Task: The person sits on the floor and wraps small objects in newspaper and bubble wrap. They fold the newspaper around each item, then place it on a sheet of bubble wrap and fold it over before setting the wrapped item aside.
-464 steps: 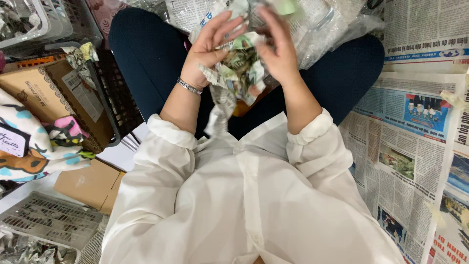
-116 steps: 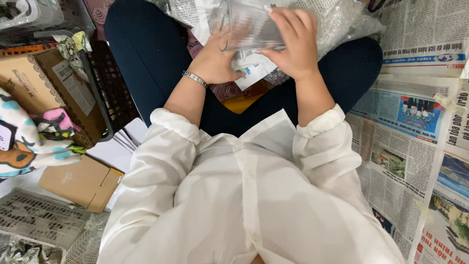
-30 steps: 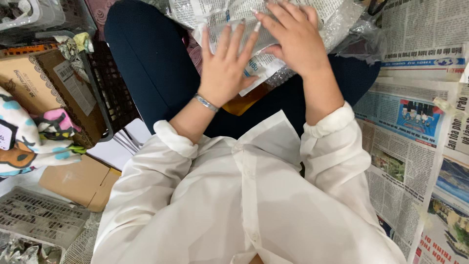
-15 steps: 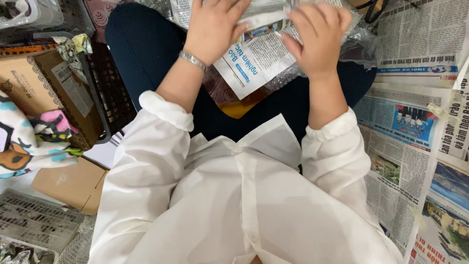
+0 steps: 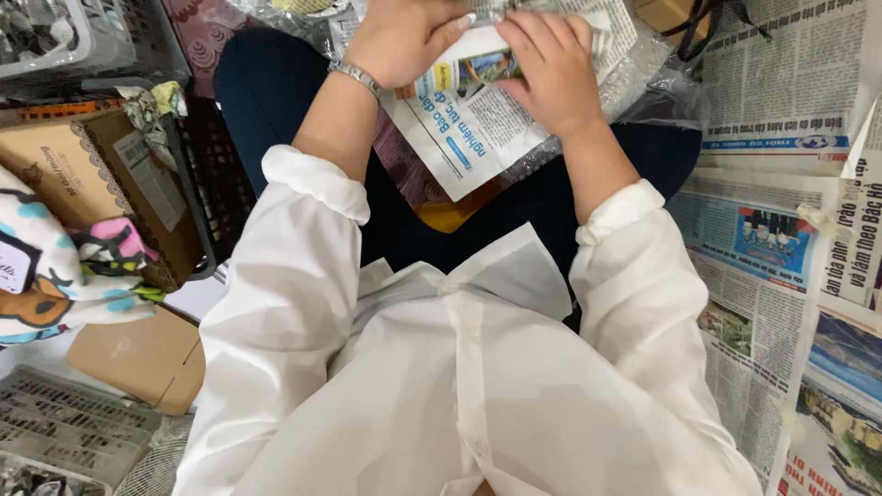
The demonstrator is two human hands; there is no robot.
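Observation:
A newspaper sheet [image 5: 478,129] lies across my lap on top of clear bubble wrap [image 5: 634,73]. My left hand [image 5: 404,37], with a metal bracelet at the wrist, presses on the sheet's upper left part, fingers curled over the paper. My right hand [image 5: 547,64] grips the paper's upper right part, fingers bent onto it. Both hands almost touch at the top of the frame. What the paper is wrapped around is hidden. An orange-yellow thing [image 5: 450,213] shows under the sheet's lower edge.
Newspapers [image 5: 781,230] cover the floor on the right. On the left stand a black wire basket [image 5: 216,193] with a brown cardboard box [image 5: 83,174], a colourful patterned cloth [image 5: 64,266], a flat cardboard piece [image 5: 138,358] and grey plastic trays [image 5: 64,432].
Earlier my hands held a crumpled paper bundle. Over the last second both hands moved up and together on the flat newspaper sheet, which has shifted farther onto my lap.

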